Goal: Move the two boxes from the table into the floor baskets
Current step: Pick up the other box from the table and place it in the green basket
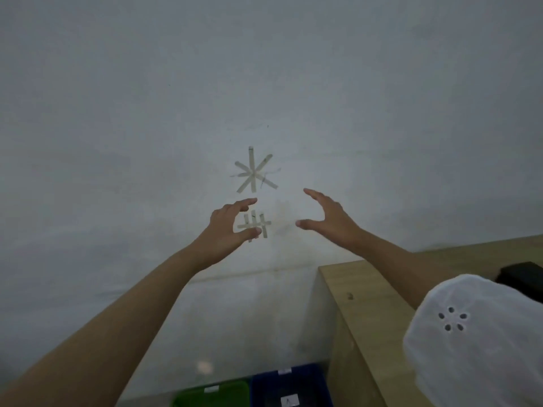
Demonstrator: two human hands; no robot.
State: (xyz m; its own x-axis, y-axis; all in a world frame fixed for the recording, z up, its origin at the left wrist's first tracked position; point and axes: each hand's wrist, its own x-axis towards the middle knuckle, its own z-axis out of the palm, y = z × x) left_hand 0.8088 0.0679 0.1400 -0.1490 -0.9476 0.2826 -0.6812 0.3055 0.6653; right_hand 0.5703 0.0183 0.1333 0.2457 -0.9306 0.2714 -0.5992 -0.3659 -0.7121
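My left hand (227, 227) and my right hand (329, 220) are raised in front of the wall, fingers spread, holding nothing. A green basket (213, 395) and a blue basket (289, 384) stand on the floor at the bottom edge, left of the wooden table (370, 304). A dark box-like object (520, 277) lies on the table at the far right, partly hidden by my white sleeve (476, 342).
The grey wall fills most of the view, with tape marks: a star shape (253, 173) and a hash shape (254, 226) behind my left hand. The table's left end stands close to the blue basket.
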